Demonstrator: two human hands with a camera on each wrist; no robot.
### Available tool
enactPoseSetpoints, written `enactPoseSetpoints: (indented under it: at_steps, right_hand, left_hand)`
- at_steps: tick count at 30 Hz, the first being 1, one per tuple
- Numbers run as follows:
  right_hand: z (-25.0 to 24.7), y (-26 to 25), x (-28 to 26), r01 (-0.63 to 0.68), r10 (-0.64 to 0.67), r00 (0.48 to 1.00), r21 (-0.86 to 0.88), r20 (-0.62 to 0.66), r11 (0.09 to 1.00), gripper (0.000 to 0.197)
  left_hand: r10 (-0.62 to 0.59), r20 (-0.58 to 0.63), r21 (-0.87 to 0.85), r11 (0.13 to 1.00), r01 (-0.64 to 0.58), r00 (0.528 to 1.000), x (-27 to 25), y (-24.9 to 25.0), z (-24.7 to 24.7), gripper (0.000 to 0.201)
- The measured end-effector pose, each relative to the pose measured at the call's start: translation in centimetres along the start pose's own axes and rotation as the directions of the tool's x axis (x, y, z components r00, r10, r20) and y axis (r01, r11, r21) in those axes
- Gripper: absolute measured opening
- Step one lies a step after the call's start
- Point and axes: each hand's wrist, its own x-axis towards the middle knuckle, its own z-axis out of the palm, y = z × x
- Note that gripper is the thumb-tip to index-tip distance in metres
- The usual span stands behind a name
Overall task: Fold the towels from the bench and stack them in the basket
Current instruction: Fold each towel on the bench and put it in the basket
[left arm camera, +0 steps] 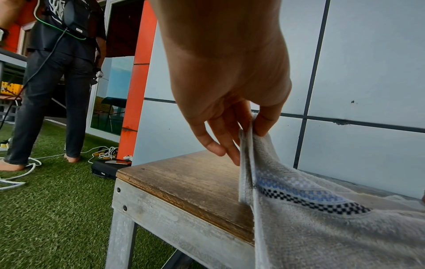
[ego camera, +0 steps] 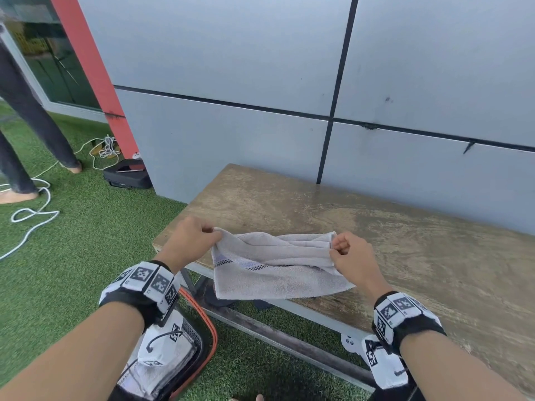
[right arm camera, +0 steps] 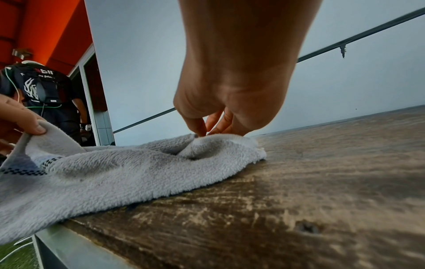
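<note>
A grey towel (ego camera: pixel 275 264) with a blue and black checkered band lies rumpled on the wooden bench (ego camera: pixel 376 227), its near edge hanging over the front. My left hand (ego camera: pixel 197 241) pinches the towel's left end and lifts it a little off the bench. In the left wrist view the towel (left arm camera: pixel 322 218) is nipped between thumb and fingers of the left hand (left arm camera: pixel 250 127). My right hand (ego camera: pixel 344 250) pinches the right end low on the bench; in the right wrist view the right hand (right arm camera: pixel 207 131) presses into the towel (right arm camera: pixel 115 172). The basket (ego camera: pixel 202 337) with an orange rim sits on the grass below my left forearm.
A grey panelled wall (ego camera: pixel 289 82) stands right behind the bench. Green artificial grass (ego camera: pixel 72 256) covers the ground, with white cables (ego camera: pixel 31 212) and a black case (ego camera: pixel 127 175) at the left. Another person (left arm camera: pixel 57 81) stands barefoot at the far left.
</note>
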Motion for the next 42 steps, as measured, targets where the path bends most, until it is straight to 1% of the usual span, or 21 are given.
enactPoseSetpoints:
  at_steps: [6, 8, 11, 15, 19, 20, 25, 29, 32, 34, 36, 38, 42]
  right_hand:
    - [0.5, -0.8, 0.8, 0.054, -0.056, 0.998, -0.043, -0.04, 0.998, 0.01]
    - [0.9, -0.8, 1.3, 0.056, -0.058, 0.998, -0.062, -0.032, 0.997, 0.01]
    - [1.3, -0.8, 1.8, 0.042, -0.043, 0.999, -0.103, -0.012, 0.994, 0.01]
    - [1.6, -0.8, 2.1, 0.057, -0.054, 0.998, -0.167, 0.025, 0.984, 0.01]
    - [1.8, -0.7, 2.3, 0.052, -0.03, 0.995, -0.24, 0.097, 0.969, 0.024]
    - [1.8, -0.6, 2.3, 0.043, -0.017, 0.994, -0.252, 0.105, 0.967, 0.025]
    - [1.9, -0.4, 2.4, 0.032, -0.012, 0.996, -0.234, 0.087, 0.972, 0.022]
    - [1.7, -0.4, 2.6, -0.004, 0.039, 0.991, -0.258, 0.132, 0.966, 0.028]
    - [1.4, -0.2, 2.5, -0.053, 0.067, 0.995, -0.16, 0.08, 0.986, 0.029]
    - [1.3, 0.1, 2.3, -0.015, 0.021, 0.999, -0.14, 0.045, 0.99, 0.028]
    - [1.2, 0.3, 2.1, 0.031, -0.017, 0.997, -0.186, 0.076, 0.982, 0.021]
    - [1.2, 0.3, 2.0, 0.04, -0.016, 0.993, -0.215, 0.113, 0.976, 0.016]
    - [1.2, 0.0, 2.2, 0.037, 0.001, 0.989, -0.255, 0.147, 0.966, 0.018]
  left_hand:
    - [-0.015, -0.014, 0.034, 0.999, 0.015, 1.0, 0.2, 0.0, 0.4, 0.032]
    - [-0.015, -0.018, 0.028, 0.999, 0.016, 1.0, 0.2, -0.1, 0.6, 0.032]
    - [-0.007, 0.009, 0.015, 1.0, 0.007, 1.0, 0.2, -0.4, 0.9, 0.033]
    - [-0.007, 0.021, 0.009, 1.0, 0.007, 1.0, 0.2, -0.7, 1.0, 0.033]
    - [-0.006, 0.022, 0.0, 1.0, 0.006, 1.0, 0.3, -0.7, 1.1, 0.032]
    - [-0.009, 0.026, -0.005, 1.0, 0.009, 1.0, 0.3, -0.7, 1.1, 0.032]
    - [-0.023, 0.013, 0.007, 1.0, 0.023, 1.0, 0.2, -0.2, 1.2, 0.039]
    - [-0.021, 0.015, 0.005, 1.0, 0.021, 1.0, 0.1, -0.3, 1.1, 0.039]
    - [-0.029, 0.024, 0.014, 0.999, 0.028, 0.999, -0.1, -0.3, 1.1, 0.036]
    - [-0.028, 0.025, 0.019, 0.999, 0.028, 0.999, -0.2, -0.3, 1.1, 0.035]
    - [-0.021, 0.025, 0.018, 1.0, 0.021, 0.999, -0.2, -0.2, 1.1, 0.034]
    - [-0.016, 0.026, 0.02, 1.0, 0.016, 1.0, -0.2, -0.2, 1.2, 0.034]
    - [-0.02, 0.028, 0.022, 1.0, 0.019, 0.999, -0.2, -0.2, 1.2, 0.036]
